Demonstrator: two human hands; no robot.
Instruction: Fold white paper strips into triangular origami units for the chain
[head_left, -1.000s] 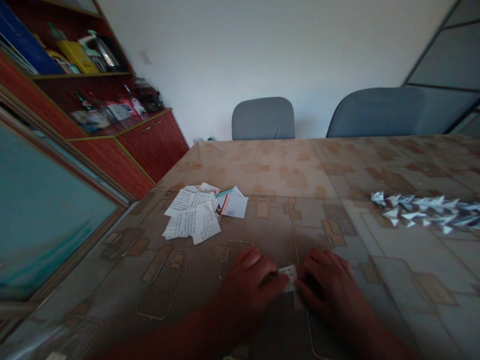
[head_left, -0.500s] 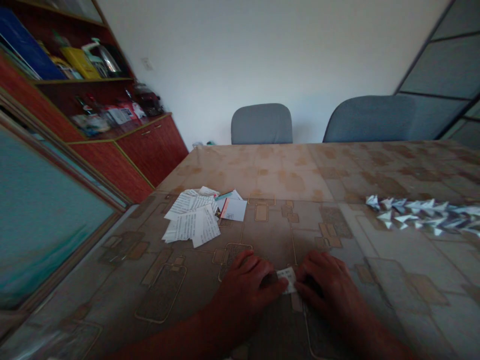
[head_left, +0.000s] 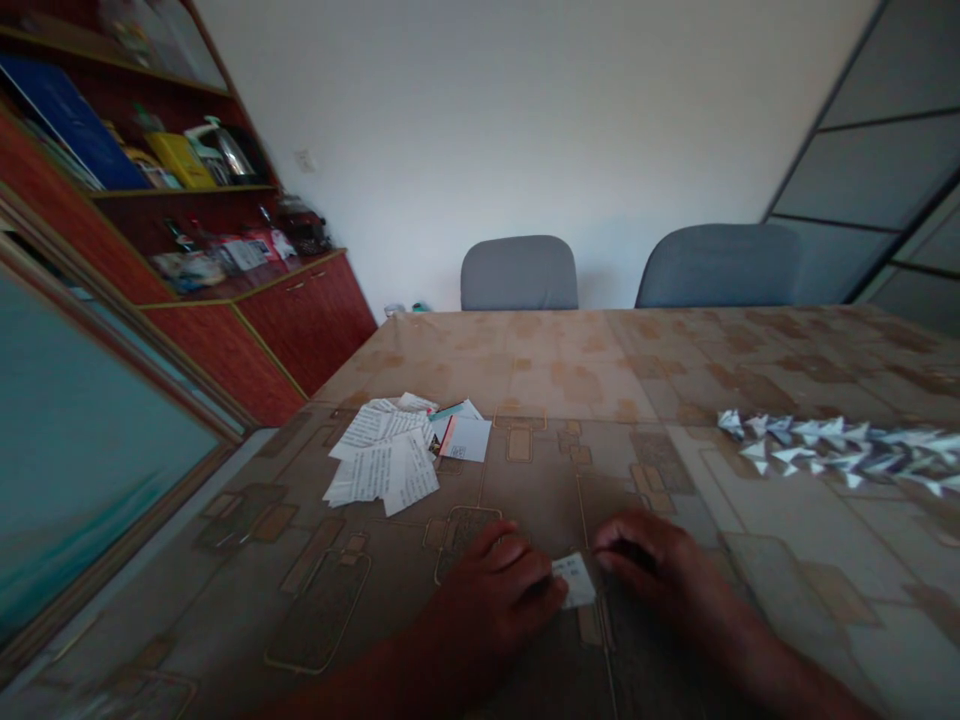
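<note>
A small folded piece of printed paper (head_left: 574,582) lies on the table in front of me. My left hand (head_left: 499,590) grips its left edge between thumb and fingers. Just to the right of the paper, a small gap away from it, is my right hand (head_left: 652,565). Its fingers are curled with the tips drawn close to the thumb, and nothing shows in them. Further up on the left lies a loose pile of printed paper pieces (head_left: 382,455), with a white card (head_left: 466,438) at its right side.
Two rows of folded paper pieces (head_left: 840,445) stretch along the right side of the patterned table (head_left: 555,350). Two grey chairs (head_left: 519,272) stand behind its far edge. A red cabinet (head_left: 300,320) with crowded shelves is at the left.
My right hand has come off the paper and moved slightly to the right. The left hand still has hold of the paper. The view has tilted up a little.
</note>
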